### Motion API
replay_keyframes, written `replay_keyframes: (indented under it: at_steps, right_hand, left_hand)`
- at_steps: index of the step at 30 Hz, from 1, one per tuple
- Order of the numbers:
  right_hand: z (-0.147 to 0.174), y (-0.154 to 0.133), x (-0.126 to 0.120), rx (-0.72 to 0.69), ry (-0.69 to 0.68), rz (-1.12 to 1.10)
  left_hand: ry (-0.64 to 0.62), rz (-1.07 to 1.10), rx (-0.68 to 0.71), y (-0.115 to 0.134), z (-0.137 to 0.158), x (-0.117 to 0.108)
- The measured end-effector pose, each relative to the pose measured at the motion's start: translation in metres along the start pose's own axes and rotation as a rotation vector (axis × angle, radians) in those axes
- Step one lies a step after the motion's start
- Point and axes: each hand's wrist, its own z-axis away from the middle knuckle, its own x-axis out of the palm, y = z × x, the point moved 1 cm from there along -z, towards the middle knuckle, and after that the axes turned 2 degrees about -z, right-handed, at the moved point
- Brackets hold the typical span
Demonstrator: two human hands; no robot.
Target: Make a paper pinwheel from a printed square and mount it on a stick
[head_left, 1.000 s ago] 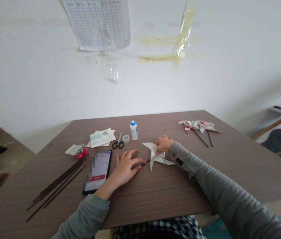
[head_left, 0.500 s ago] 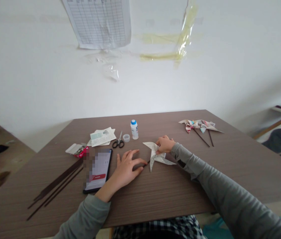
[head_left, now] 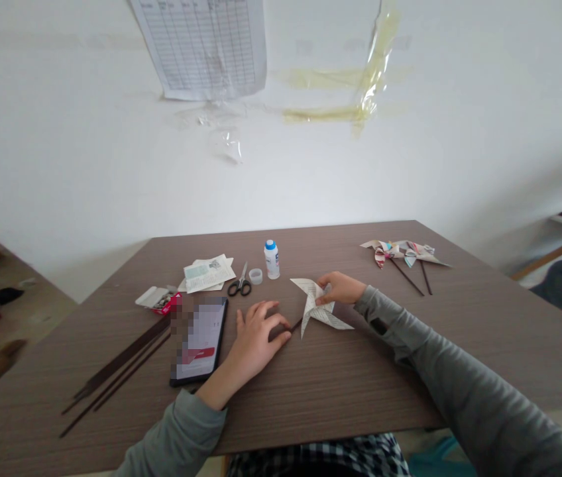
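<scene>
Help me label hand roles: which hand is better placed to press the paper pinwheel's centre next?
Probably the right hand: it touches the paper pinwheel near the middle, while the left hand is by the stick.

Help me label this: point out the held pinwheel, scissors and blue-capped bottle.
Held pinwheel (head_left: 315, 311), head view: paper near its centre.
Scissors (head_left: 241, 280), head view: near the pivot.
Blue-capped bottle (head_left: 272, 263), head view: white body.
</scene>
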Motion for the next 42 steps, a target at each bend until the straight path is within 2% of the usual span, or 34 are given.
replay_keyframes:
  at_steps: [3, 8, 17, 23, 28, 31, 36, 42]
  right_hand:
    - [0.0, 0.002, -0.006, 0.034, -0.009, -0.035]
    - [0.001, 0.01, -0.01, 0.028, 0.054, -0.07]
    - [-0.006, 0.024, 0.005, 0.0, 0.061, -0.118]
    - [-0.006, 0.032, 0.012, 0.015, 0.194, -0.137]
    - [0.011, 0.033, 0.014, -0.009, 0.459, -0.145]
    - [0.026, 0.025, 0.022, -0.026, 0.534, -0.093]
    - [0.046, 0.005, 0.043, -0.014, 0.435, -0.028]
    - [0.048, -0.018, 0.06, 0.095, 0.339, -0.091]
  left_hand:
    - [0.033, 0.013, 0.004, -0.005, -0.001, 0.001]
    - [0.047, 0.003, -0.015, -0.002, -0.002, -0.001]
    - [0.117, 0.055, -0.074, 0.004, -0.007, 0.0]
    - [0.163, 0.106, -0.123, 0.004, -0.012, -0.001]
    - [0.221, 0.163, -0.179, 0.004, -0.016, -0.003]
    - [0.298, 0.193, -0.165, 0.001, -0.021, 0.0]
    - [0.385, 0.252, -0.165, 0.0, -0.03, 0.01]
    - [0.384, 0.297, -0.171, 0.009, -0.038, 0.02]
